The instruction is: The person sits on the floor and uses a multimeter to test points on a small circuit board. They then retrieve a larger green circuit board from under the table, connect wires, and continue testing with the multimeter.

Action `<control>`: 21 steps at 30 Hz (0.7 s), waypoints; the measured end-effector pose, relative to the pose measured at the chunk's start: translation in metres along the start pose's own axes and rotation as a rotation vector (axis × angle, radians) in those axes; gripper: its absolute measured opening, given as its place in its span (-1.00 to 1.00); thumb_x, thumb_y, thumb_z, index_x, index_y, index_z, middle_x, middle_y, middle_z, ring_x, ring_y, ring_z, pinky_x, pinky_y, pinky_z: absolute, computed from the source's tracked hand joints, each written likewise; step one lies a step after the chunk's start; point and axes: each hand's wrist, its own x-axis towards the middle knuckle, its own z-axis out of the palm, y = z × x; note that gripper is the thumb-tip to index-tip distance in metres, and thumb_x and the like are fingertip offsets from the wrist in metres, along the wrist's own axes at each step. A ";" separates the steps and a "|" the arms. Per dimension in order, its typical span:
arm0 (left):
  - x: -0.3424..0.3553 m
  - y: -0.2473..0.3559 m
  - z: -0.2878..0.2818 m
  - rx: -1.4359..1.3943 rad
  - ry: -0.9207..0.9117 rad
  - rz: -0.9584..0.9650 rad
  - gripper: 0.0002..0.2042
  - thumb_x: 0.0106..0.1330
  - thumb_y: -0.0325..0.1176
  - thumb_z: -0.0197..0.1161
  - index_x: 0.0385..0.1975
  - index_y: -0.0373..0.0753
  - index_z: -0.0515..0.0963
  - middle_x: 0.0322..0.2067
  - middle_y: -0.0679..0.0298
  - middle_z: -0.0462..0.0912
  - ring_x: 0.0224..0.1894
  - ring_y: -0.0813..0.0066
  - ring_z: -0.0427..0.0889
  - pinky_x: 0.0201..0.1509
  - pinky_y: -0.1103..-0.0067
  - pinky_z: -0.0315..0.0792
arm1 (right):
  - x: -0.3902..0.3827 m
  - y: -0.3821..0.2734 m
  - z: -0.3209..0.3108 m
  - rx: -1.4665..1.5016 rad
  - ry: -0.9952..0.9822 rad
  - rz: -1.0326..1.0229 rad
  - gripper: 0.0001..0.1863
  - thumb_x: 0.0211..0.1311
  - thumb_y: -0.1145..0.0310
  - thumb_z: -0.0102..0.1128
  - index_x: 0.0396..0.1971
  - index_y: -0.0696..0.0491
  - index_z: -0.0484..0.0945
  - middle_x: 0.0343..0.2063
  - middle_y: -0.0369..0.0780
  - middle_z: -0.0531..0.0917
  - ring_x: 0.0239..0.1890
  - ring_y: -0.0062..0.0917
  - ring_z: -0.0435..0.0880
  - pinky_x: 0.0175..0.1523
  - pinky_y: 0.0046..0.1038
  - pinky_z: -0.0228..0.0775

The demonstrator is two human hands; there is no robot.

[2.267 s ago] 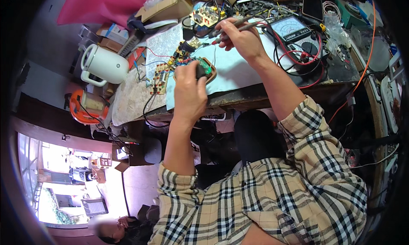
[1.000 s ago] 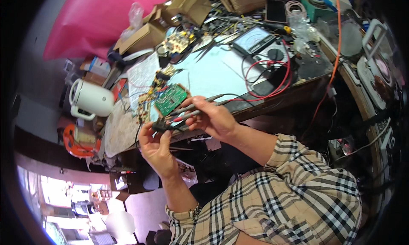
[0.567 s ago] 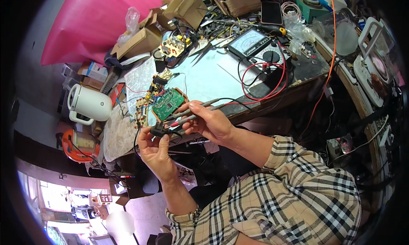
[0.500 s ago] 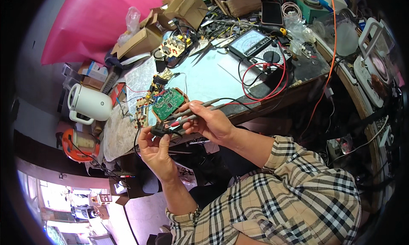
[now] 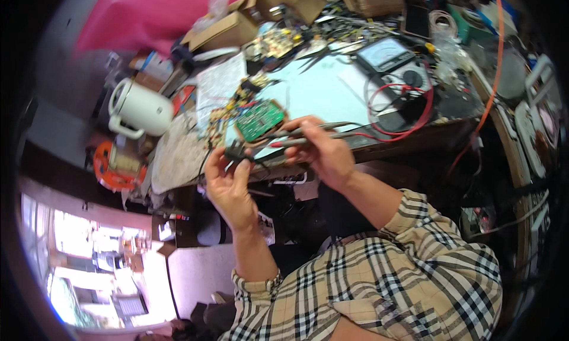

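Note:
My left hand (image 5: 230, 193) pinches a black plug (image 5: 238, 153) between thumb and fingers, just in front of the bench edge. A dark cord hangs from the plug. My right hand (image 5: 327, 158) is closed round a pair of test probes (image 5: 299, 142), one with a red tip section. Their tips point left toward the plug, with a gap between. Behind the hands, a green circuit board (image 5: 259, 120) lies on the bench with wires and small components at its left. The analog multimeter (image 5: 388, 59) lies farther right, red and black leads looping beside it.
A white electric kettle (image 5: 145, 110) and an orange-red container (image 5: 105, 166) stand at the left. Cardboard boxes (image 5: 228, 31) and a heap of parts line the back. Long-nosed pliers or scissors (image 5: 314, 57) lie behind the board. An orange cable (image 5: 496, 56) hangs at the right.
My right hand has drawn the probes rightward, away from the plug, where their tips were close to it. The whole view has shifted, with the bench now higher and farther right.

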 end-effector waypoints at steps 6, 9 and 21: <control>0.004 0.003 -0.004 0.009 0.014 -0.063 -0.59 0.26 -0.70 0.19 0.13 -0.38 0.38 -0.11 0.18 0.57 -0.15 0.51 0.65 -0.12 0.64 0.56 | -0.015 -0.018 0.016 -1.136 -0.274 -0.796 -0.82 0.29 0.44 0.15 -0.16 0.17 0.59 -0.32 -0.12 0.62 -0.34 -0.40 0.66 -0.27 -0.47 0.53; 0.004 0.005 -0.006 0.006 0.020 -0.073 -0.61 0.26 -0.66 0.21 0.11 -0.39 0.41 -0.13 0.18 0.61 -0.17 0.50 0.65 -0.13 0.63 0.57 | -0.009 -0.009 0.015 -1.221 -0.408 -0.965 -0.72 0.13 0.49 0.29 -0.12 0.12 0.58 -0.29 -0.15 0.63 -0.35 -0.34 0.66 -0.28 -0.42 0.54; 0.006 0.008 -0.010 -0.079 -0.059 -0.172 -0.59 0.27 -0.66 0.18 0.14 -0.44 0.39 -0.14 0.19 0.63 -0.18 0.55 0.64 -0.09 0.65 0.55 | -0.001 -0.006 0.014 -1.298 -0.494 -1.050 -0.61 0.01 0.51 0.35 -0.09 0.07 0.55 -0.25 -0.22 0.62 -0.37 -0.39 0.64 -0.28 -0.42 0.53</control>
